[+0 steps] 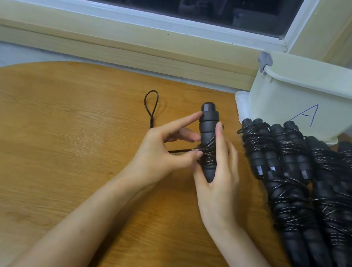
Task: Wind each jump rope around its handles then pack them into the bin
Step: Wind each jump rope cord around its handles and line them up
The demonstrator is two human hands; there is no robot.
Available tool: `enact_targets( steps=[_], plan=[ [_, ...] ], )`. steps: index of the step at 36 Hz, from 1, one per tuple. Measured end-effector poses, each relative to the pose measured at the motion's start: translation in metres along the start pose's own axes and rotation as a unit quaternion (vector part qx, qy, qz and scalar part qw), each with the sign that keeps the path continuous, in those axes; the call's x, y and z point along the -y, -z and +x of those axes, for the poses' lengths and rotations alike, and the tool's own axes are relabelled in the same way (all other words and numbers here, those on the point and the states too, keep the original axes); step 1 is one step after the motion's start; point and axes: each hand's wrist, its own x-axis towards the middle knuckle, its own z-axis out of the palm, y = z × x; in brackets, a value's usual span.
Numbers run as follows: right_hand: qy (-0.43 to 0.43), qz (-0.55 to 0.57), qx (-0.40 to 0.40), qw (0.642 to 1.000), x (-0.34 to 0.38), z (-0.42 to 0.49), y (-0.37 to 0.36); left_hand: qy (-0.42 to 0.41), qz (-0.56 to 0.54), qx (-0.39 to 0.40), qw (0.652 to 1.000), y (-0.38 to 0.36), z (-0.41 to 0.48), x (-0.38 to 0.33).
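head view: one pair of black handles, held upright over the wooden table, partly wound with cord. right hand wraps round them from the right; left hand pinches the cord at the windings (forefinger touching the upper handle). the cord's slack lies looped on the table behind. pile of wound jump ropes at right, in front of the cream bin.
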Motion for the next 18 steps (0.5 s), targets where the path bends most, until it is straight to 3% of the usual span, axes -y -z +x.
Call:
enact_targets(
  steps=[9, 18],
  plan=[
    [-0.009, 0.119, 0.003, 0.993, 0.0072, 0.0031, 0.001, 0.042, -0.09, -0.052, 0.994, 0.001, 0.0013, -0.0042],
    [-0.038, 0.214, 0.046, 0.975, 0.0091, 0.0007, 0.0027, 0.098, -0.137, 0.005, 0.986, 0.0037, 0.0015, -0.0089]
  ],
)
